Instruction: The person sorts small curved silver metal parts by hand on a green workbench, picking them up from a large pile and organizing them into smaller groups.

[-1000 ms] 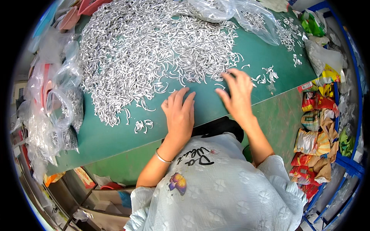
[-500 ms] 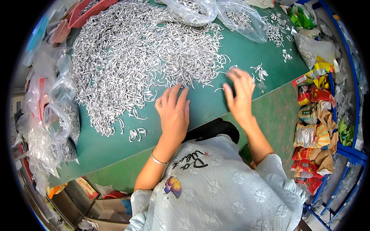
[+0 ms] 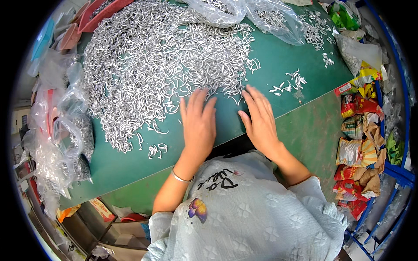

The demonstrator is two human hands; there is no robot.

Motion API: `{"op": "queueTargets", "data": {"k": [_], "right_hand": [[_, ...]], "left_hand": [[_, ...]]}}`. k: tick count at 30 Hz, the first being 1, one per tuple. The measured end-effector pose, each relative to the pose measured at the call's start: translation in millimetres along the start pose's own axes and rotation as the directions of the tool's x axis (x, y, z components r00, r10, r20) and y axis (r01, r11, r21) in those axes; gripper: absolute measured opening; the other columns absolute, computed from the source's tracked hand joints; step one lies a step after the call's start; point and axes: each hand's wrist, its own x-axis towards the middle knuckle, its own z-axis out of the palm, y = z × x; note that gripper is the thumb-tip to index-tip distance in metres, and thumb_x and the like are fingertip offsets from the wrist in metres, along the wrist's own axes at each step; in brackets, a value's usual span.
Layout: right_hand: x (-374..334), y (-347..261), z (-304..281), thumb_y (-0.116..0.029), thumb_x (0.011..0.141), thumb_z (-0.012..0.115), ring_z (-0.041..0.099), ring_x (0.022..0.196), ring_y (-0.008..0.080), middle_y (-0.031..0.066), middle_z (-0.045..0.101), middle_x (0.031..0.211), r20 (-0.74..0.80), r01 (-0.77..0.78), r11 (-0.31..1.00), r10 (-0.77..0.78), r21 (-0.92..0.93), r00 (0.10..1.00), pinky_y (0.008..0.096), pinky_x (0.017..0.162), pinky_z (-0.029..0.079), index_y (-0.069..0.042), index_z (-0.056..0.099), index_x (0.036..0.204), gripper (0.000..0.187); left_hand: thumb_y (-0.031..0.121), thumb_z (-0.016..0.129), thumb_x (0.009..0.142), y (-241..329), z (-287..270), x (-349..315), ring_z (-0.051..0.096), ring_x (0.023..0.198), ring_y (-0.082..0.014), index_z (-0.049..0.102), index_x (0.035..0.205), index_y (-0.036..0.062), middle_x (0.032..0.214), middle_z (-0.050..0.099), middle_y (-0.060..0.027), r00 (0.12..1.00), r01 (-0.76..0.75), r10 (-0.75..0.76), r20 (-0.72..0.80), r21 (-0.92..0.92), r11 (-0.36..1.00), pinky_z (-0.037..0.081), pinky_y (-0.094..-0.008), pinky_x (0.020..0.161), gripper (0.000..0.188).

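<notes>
A broad heap of small, curved, silver metal pieces [image 3: 130, 74] covers the far left and middle of the green table [image 3: 117, 167]. At its near edge lies my left hand [image 3: 199, 124], open, with fingers stretched forward and their tips blurred. My right hand [image 3: 261, 124] is also open, thumb apart, fingers extended beside a few curved pieces at the heap's front right edge. Neither hand visibly holds a piece, though the undersides of the fingers are hidden. A small loose group of silver pieces [image 3: 288, 83] rests to the right of my right hand.
Clear plastic bags [image 3: 274, 19] of metal pieces stand at the back, beside scattered small bits [image 3: 315, 32]. A red tray [image 3: 93, 17] is at the far left. More filled bags [image 3: 80, 135] line the left edge; colourful packets [image 3: 355, 152] hang along a blue rack [image 3: 398, 174] at right.
My right hand has moved left and slightly nearer, towards the heap's edge. Several silver pieces now lie beside the right-hand group. My left hand has shifted slightly right and forward.
</notes>
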Motion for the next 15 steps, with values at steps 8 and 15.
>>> {"op": "queueTargets", "data": {"k": [8, 15], "right_hand": [[26.6, 31.7, -14.5, -0.001, 0.083, 0.063, 0.054, 0.104, 0.0322, 0.0128, 0.060, 0.109, -0.210, 0.025, 0.997, -0.039, -0.069, 0.977, 0.0424, 0.088, 0.042, -0.001, 0.065, 0.106, 0.023], [63.6, 52.7, -1.8, -0.009, 0.079, 0.071, 0.050, 0.095, 0.0284, 0.0076, 0.055, 0.097, -0.190, 0.073, 0.956, -0.131, -0.284, 0.973, 0.0426, 0.086, 0.036, -0.005, 0.064, 0.084, 0.010]], "left_hand": [[0.001, 0.058, 0.087, 13.6, 9.7, -0.2, 0.041, 0.134, -0.0351, 0.060, 0.122, 0.0064, 0.140, 0.049, -0.0122, 0.987, -0.120, 0.124, 0.102, -0.042, 0.992, 0.025, -0.0621, 0.110, 0.036], [0.004, 0.061, 0.085, 19.5, 16.1, 0.0, 0.041, 0.133, -0.0342, 0.060, 0.122, 0.0014, 0.140, 0.049, -0.0106, 0.929, -0.293, 0.276, 0.248, 0.034, 0.956, 0.027, -0.0638, 0.109, 0.037]]}}
